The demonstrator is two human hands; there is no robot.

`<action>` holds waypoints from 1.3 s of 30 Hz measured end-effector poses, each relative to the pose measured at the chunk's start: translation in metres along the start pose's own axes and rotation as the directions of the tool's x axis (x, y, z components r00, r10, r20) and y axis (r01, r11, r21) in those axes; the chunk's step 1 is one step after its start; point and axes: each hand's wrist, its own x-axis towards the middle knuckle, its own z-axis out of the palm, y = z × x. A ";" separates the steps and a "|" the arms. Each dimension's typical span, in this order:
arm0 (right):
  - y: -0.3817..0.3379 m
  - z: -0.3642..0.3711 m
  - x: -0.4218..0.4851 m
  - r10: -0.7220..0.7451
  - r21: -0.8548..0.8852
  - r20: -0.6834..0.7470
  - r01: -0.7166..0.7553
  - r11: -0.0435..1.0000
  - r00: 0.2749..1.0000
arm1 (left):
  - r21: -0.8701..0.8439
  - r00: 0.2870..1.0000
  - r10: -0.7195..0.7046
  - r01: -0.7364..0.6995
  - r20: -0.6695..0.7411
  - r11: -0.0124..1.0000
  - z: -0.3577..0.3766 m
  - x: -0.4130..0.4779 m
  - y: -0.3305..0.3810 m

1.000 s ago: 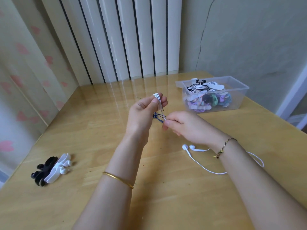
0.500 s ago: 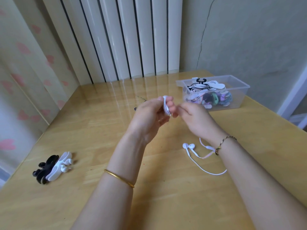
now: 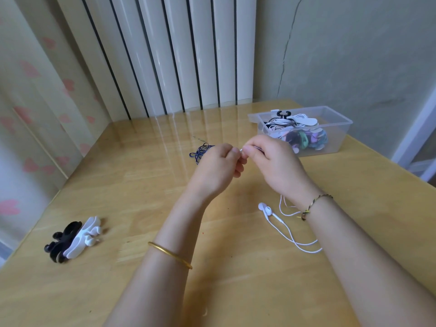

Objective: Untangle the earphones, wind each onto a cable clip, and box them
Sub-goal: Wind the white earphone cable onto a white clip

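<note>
White earphones [image 3: 267,210]: our left hand [image 3: 218,166] and right hand [image 3: 274,161] both pinch their cord [image 3: 241,150], mid-table; we judge winding in progress, next drawing up slack lying near right.

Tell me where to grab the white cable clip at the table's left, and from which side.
Best bet: pinch the white cable clip across its flat middle, coming from above and the right. It lies tilted on the black clip, so its left edge is blocked.

Two hands [image 3: 218,169] [image 3: 274,165], two loose clips [image 3: 63,241] [image 3: 82,237], one box [image 3: 336,140]
</note>
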 end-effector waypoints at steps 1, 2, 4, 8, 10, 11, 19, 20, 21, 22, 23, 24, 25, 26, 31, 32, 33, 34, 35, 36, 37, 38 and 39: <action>0.000 0.003 0.000 0.006 0.003 -0.011 -0.006 1.000 1.000 | -0.007 0.999 -0.032 0.032 -0.012 0.999 -0.002 0.000 0.000; 0.001 0.005 0.001 0.022 -0.002 -0.027 -0.022 1.000 0.999 | -0.007 0.998 -0.059 0.059 -0.020 0.998 -0.005 0.001 0.000; 0.006 0.005 0.003 0.063 0.013 -0.049 -0.063 0.998 0.997 | -0.040 0.995 -0.104 0.104 -0.009 0.994 -0.009 0.000 0.000; 0.008 0.003 0.001 0.079 0.189 -0.007 -0.077 0.979 0.997 | -0.436 0.974 -0.189 0.226 0.128 0.871 -0.011 -0.002 0.007; 0.006 0.006 0.000 0.101 0.220 0.045 -0.108 0.970 0.994 | -0.640 0.961 -0.232 0.275 0.152 0.718 -0.015 0.000 0.007; 0.004 0.007 -0.001 0.110 0.231 0.089 -0.128 0.965 0.990 | -0.717 0.956 -0.257 0.276 0.138 0.640 -0.018 0.002 0.006; -0.016 0.009 -0.008 0.073 0.220 0.315 -0.148 0.964 0.946 | -0.719 0.954 -0.216 0.001 -0.208 0.695 -0.018 0.005 -0.006; -0.017 0.006 -0.008 0.074 0.219 0.308 -0.146 0.965 0.949 | -0.657 0.954 -0.181 -0.023 -0.241 0.753 -0.017 0.004 -0.007; -0.018 0.004 -0.008 0.070 0.217 0.293 -0.137 0.966 0.953 | -0.577 0.956 -0.144 -0.031 -0.256 0.816 -0.015 0.004 -0.007; -0.019 0.002 -0.008 0.057 0.207 0.276 -0.117 0.971 0.959 | -0.480 0.960 -0.103 -0.036 -0.261 0.876 -0.013 0.003 -0.007; -0.021 0.000 -0.008 0.043 0.194 0.252 -0.094 0.977 0.967 | -0.380 0.966 -0.056 -0.046 -0.253 0.924 -0.011 0.003 -0.008; -0.022 -0.001 -0.007 0.036 0.182 0.215 -0.076 0.980 0.976 | -0.281 0.973 -0.006 -0.060 -0.230 0.958 -0.009 0.003 -0.008; -0.022 -0.002 -0.006 0.038 0.177 0.163 -0.067 0.982 0.986 | -0.185 0.981 0.039 -0.075 -0.192 0.980 -0.007 0.003 -0.009; -0.020 -0.003 -0.005 0.042 0.170 0.103 -0.059 0.984 0.994 | -0.100 0.988 0.068 -0.083 -0.141 0.992 -0.006 0.003 -0.010; -0.008 -0.009 -0.002 0.018 -0.068 -0.081 -0.023 0.997 0.997 | -0.001 0.992 0.074 -0.074 0.102 0.997 -0.006 0.001 -0.007; -0.006 -0.008 -0.002 0.008 -0.096 -0.096 -0.018 0.995 0.995 | -0.010 0.989 0.068 -0.067 0.131 0.998 -0.005 -0.001 -0.005; -0.005 -0.008 -0.002 0.001 -0.107 -0.108 -0.012 0.994 0.994 | -0.025 0.986 0.056 -0.053 0.159 0.998 -0.004 -0.003 -0.003; -0.002 -0.007 -0.001 -0.002 -0.100 -0.117 -0.010 0.995 0.993 | -0.054 0.981 0.040 -0.030 0.187 0.998 -0.003 -0.004 -0.001; 0.000 -0.006 0.000 0.003 -0.077 -0.125 -0.012 0.997 0.992 | -0.104 0.977 0.023 -0.001 0.210 0.995 -0.002 -0.005 0.001; 0.003 -0.004 0.001 0.015 -0.045 -0.130 -0.021 0.999 0.991 | -0.176 0.976 0.004 0.035 0.216 0.984 -0.003 -0.006 0.002; 0.007 -0.004 0.001 0.035 -0.013 -0.132 -0.037 0.999 0.991 | -0.253 0.979 -0.021 0.073 0.203 0.965 -0.004 -0.006 0.004; 0.010 -0.003 0.002 0.061 0.015 -0.128 -0.059 0.998 0.990 | -0.319 0.983 -0.052 0.107 0.176 0.942 -0.006 -0.006 0.005; 0.011 -0.002 0.002 0.085 0.037 -0.113 -0.081 0.996 0.990 | -0.374 0.985 -0.088 0.139 0.149 0.917 -0.007 -0.005 0.006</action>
